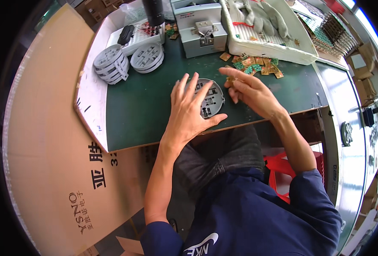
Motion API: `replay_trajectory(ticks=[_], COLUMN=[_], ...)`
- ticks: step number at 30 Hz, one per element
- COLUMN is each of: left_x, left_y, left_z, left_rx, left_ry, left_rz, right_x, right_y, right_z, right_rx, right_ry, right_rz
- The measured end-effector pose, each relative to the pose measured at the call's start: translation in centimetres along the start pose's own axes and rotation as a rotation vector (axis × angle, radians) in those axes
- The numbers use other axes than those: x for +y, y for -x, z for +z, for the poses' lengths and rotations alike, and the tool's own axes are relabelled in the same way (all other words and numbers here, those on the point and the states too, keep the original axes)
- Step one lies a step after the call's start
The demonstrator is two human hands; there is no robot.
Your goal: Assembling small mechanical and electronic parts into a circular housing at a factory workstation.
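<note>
A round grey plastic fixture with dark slots lies on the green bench top near its front edge. My left hand spreads over the fixture's left side, fingers apart, and covers part of it. Just to the right, my right hand is partly closed around a small copper-coloured circuit board, mostly hidden by the fingers. Beyond that hand lies a loose pile of small green and copper-coloured circuit boards.
Stacked round grey fixtures and another stack stand at the back left. A grey metal device with a latch is at the back middle. Right of it sits a white foam tray with grey gloves. Panel stacks rise farther right.
</note>
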State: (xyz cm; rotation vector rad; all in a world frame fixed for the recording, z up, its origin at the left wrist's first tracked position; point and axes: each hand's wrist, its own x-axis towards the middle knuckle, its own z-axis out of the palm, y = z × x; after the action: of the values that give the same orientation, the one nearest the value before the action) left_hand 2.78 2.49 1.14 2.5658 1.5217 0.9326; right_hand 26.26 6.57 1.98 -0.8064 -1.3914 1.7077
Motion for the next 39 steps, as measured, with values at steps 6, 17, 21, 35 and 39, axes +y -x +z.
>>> replay_trajectory(ticks=[6,17,21,35,39], left_x=[1.5,2.9,3.5,2.6,2.4], left_y=[-2.5,-0.9,-0.6,0.3,0.4], left_z=[-0.5,-0.6,-1.2,-0.4,-0.7], left_rx=[0.083,0.254,0.179,0.385,0.381], left_ry=[0.438,0.669,0.839,0.442,0.532], left_rz=[-0.162,-0.312,-0.428,-0.133,-0.086], right_x=[-1.2,-0.3,-0.5,-1.2,-0.2], right_y=[0.7,1.2,1.2,2.6,2.7], right_z=[0.8,4.1,4.5,3.8,4.1], right_rx=[0.014,0.229,0.239,0.076,0.129], right_ry=[0.296,0.799,0.901,0.795,0.823], right_rz=[-0.208,-0.478,-0.488,-0.280,-0.439])
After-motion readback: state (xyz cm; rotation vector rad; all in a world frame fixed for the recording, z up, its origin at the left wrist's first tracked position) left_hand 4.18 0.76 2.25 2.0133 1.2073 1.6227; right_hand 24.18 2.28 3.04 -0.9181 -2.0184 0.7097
